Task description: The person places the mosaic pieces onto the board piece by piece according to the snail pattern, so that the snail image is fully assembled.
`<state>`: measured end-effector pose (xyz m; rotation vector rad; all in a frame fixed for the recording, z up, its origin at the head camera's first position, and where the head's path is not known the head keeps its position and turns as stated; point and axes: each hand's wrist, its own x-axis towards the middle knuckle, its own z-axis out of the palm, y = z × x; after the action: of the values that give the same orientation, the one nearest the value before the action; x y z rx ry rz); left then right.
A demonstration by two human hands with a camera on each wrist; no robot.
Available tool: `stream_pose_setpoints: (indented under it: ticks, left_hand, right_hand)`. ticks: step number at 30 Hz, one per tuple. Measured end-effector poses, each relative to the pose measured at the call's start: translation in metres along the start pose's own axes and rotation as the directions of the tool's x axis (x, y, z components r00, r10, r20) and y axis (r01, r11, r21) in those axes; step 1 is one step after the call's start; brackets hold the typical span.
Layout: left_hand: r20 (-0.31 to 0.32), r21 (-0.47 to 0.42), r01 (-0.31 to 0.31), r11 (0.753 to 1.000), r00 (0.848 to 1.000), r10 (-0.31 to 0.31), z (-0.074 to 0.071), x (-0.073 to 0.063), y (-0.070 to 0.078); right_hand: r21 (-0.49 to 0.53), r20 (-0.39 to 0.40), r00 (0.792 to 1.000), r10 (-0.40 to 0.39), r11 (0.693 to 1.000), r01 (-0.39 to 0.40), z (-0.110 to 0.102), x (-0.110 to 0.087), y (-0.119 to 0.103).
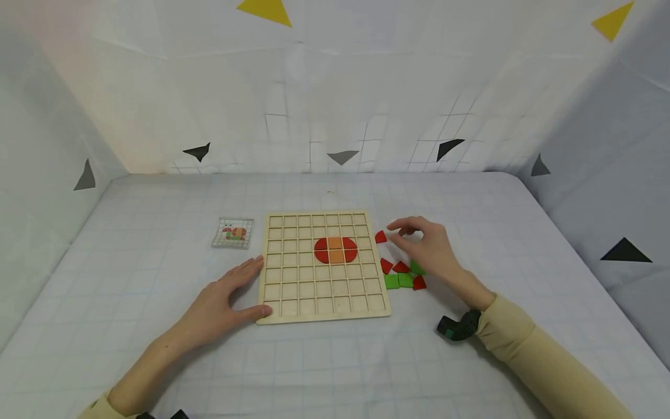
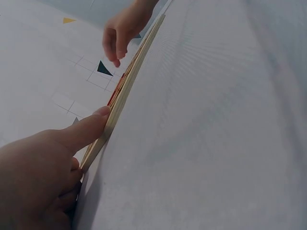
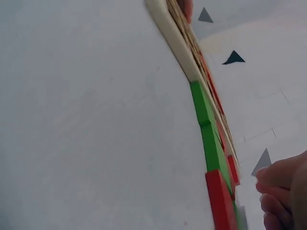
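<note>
A pale wooden grid board (image 1: 309, 291) lies on the table. Red quarter-round tiles (image 1: 321, 251) flank orange square tiles (image 1: 335, 256) in its cells, forming a rounded shape. My left hand (image 1: 217, 308) rests at the board's left edge, thumb on the near corner and fingers spread along the side; the left wrist view shows that thumb (image 2: 88, 130) on the rim. Right of the board, my right hand (image 1: 429, 247) hovers beside a loose red tile (image 1: 381, 237), thumb and forefinger apart with nothing visible between them. Several green tiles (image 1: 405, 280) and red tiles (image 1: 419, 283) lie below it.
A small picture card (image 1: 233, 233) with a coloured pattern on a grid lies left of the board. White cloth walls (image 1: 209, 87) with yellow, black and grey triangles stand behind and beside the table. A black device (image 1: 458, 327) sits at my right wrist.
</note>
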<state>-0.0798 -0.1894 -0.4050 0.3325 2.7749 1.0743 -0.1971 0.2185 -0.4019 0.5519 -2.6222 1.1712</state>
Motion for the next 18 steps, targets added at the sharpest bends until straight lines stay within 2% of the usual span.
stream_pose_setpoints:
  ticks: [5,11,18]
  left_hand:
    - [-0.001,-0.005,0.002,1.000,1.000,-0.002,0.000,0.000,0.000]
    - [-0.004,-0.006,0.002,1.000,1.000,-0.002,0.000,-0.001,-0.002]
    - [-0.001,-0.006,0.002,1.000,1.000,-0.002,0.000,-0.001,-0.001]
  right_hand:
    - [0.001,0.017,1.000,-0.007,1.000,0.007,0.002,-0.004,0.018]
    - [-0.028,0.100,0.991,-0.091,0.995,0.094,0.006,-0.004,0.024]
    - [-0.053,0.058,0.985,-0.160,0.985,0.163,0.006,-0.005,0.026]
